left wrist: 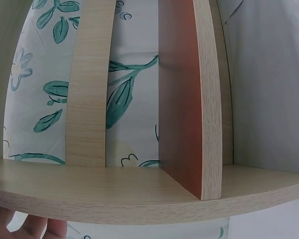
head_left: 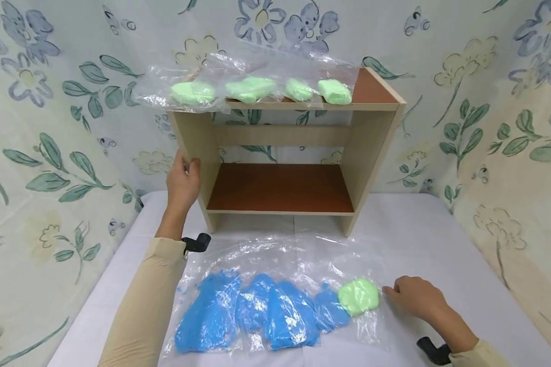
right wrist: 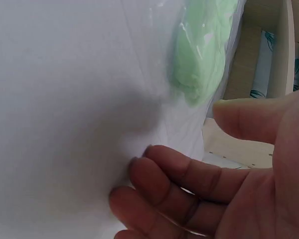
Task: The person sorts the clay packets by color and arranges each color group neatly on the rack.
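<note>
A small wooden shelf (head_left: pixel 282 211) with brown boards stands on the white table. My left hand (head_left: pixel 183 181) grips the front edge of its left side panel (left wrist: pixel 154 211); in the left wrist view the thumb lies on the inner face and the fingers (left wrist: pixel 32 229) are outside. On the table in front lies a clear plastic bag (head_left: pixel 280 252) holding blue lumps (head_left: pixel 291 316) and one pale green lump (head_left: pixel 359 296), soft and clay-like. Just right of the green lump is my right hand (head_left: pixel 418 298), its fingers loosely bent and holding nothing; the thumb is close to the bag's edge.
Clear plastic bags with several pale green lumps (head_left: pixel 250 89) lie along the shelf's top board (head_left: pixel 372 92), overhanging its front and left edges. Flower-patterned cloth (head_left: pixel 500 117) hangs behind and at both sides. The white table (head_left: pixel 404 229) extends right of the shelf.
</note>
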A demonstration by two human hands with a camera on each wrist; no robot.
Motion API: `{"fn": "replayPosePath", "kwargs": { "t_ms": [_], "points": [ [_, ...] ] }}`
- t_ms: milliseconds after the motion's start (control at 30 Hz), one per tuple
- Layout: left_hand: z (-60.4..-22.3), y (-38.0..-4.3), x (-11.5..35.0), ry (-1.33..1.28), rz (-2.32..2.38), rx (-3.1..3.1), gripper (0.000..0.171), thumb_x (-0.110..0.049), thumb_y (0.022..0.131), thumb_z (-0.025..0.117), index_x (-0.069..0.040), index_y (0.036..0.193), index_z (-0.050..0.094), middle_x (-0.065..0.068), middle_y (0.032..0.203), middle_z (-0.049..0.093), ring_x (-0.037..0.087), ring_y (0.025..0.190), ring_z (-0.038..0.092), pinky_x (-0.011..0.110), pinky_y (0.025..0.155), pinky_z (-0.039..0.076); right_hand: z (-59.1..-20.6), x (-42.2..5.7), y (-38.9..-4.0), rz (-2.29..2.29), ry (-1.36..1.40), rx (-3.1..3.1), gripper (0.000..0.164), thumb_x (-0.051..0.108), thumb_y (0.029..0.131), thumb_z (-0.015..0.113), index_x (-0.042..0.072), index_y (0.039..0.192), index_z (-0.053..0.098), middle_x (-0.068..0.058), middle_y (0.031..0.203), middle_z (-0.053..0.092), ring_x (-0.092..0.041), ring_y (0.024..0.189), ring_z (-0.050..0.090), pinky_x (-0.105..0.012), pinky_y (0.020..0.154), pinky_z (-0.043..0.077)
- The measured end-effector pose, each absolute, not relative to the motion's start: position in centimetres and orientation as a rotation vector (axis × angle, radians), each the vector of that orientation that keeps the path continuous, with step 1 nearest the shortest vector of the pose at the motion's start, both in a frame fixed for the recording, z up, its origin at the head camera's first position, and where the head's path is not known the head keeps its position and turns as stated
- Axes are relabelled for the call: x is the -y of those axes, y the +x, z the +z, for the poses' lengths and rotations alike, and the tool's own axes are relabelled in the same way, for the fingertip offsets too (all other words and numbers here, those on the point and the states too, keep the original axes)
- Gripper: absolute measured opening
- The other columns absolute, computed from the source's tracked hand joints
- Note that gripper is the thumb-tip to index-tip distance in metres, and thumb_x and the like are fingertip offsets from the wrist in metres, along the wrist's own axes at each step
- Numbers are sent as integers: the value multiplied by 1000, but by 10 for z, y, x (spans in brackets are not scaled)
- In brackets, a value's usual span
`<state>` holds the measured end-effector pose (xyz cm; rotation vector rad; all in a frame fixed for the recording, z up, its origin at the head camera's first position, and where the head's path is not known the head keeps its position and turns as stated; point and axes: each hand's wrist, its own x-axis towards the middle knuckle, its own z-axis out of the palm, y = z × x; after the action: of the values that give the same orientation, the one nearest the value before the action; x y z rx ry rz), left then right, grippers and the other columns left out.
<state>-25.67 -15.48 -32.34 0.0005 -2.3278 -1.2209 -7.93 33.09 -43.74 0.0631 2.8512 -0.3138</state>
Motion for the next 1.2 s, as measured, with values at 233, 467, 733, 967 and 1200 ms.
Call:
{"fn": "replayPosePath", "kwargs": {
  "t_ms": [233, 467, 733, 967, 1200],
  "points": [
    [-321, -258, 156, -27, -1211, 2303, 43, -30, 105, 42, -16, 146, 42, 15, 146, 53, 37, 133, 54, 55, 105, 50, -449, -322, -84, -490, 154, -2827, 39, 39, 93, 62, 1, 89, 68, -4, 75, 63, -18, 69, 53, -31, 56, 44],
    [-320, -256, 155, -23, -1221, 2330, 45, -32, 106, 39, -17, 148, 39, 13, 149, 52, 35, 137, 51, 55, 107, 49, -454, -318, -88, -765, 241, -2726, 27, 26, 91, 65, 0, 97, 69, -3, 76, 63, -16, 70, 56, -28, 58, 45],
    [-321, -258, 156, -29, -1228, 2316, 44, -30, 106, 41, -16, 148, 40, 14, 149, 52, 34, 138, 50, 54, 108, 48, -457, -322, -91, -1079, 284, -2577, 33, 17, 100, 44, -10, 114, 58, -7, 84, 59, -17, 74, 57, -29, 61, 52],
    [-321, -256, 156, -16, -1244, 2314, 45, -30, 106, 40, -16, 149, 39, 13, 150, 51, 34, 139, 50, 55, 109, 48, -460, -323, -100, -1363, 343, -2288, 71, 38, 101, 52, -18, 140, 33, -28, 121, 56, -21, 96, 62, -33, 78, 58],
    [-321, -255, 156, -13, -1235, 2313, 45, -31, 106, 40, -16, 148, 40, 14, 149, 51, 35, 138, 50, 56, 107, 49, -467, -323, -100, -1434, 296, -2241, 66, 32, 99, 57, -16, 139, 39, -6, 100, 61, -18, 90, 57, -27, 73, 54]
  ]
}}
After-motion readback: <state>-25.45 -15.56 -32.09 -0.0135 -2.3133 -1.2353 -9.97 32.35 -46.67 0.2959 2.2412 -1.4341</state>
